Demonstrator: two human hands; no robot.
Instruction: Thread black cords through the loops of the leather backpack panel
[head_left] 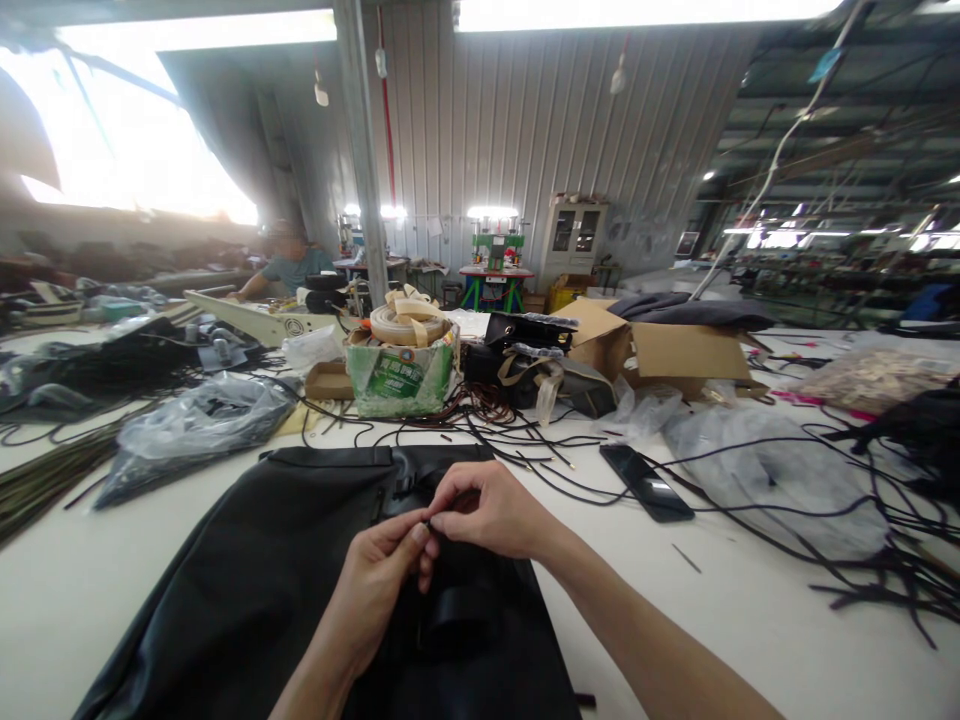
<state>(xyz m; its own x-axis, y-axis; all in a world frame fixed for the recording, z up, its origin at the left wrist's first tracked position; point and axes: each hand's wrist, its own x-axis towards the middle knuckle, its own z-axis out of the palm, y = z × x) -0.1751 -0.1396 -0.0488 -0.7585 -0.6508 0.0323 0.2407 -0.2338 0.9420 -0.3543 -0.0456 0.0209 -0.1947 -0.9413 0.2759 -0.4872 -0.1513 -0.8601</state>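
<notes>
A black bag [247,580] with a smooth, leather-like face lies flat on the white table in front of me. Over its upper middle, my left hand [382,570] and my right hand [487,510] meet fingertip to fingertip. Both are closed in a pinch on a small dark piece between them, too small and too covered by the fingers to name. Black straps and a loop [457,610] lie on the bag just below my hands. A zipper-like slit shows left of my left fingertips.
Beyond the bag stand a green-and-white box [401,380] with rolled beige webbing [409,320] and an open cardboard carton [682,355]. Right of my hands lies a phone [646,483] among black cords [585,490]. Plastic bags [202,420] lie left. A person [292,265] sits farther back.
</notes>
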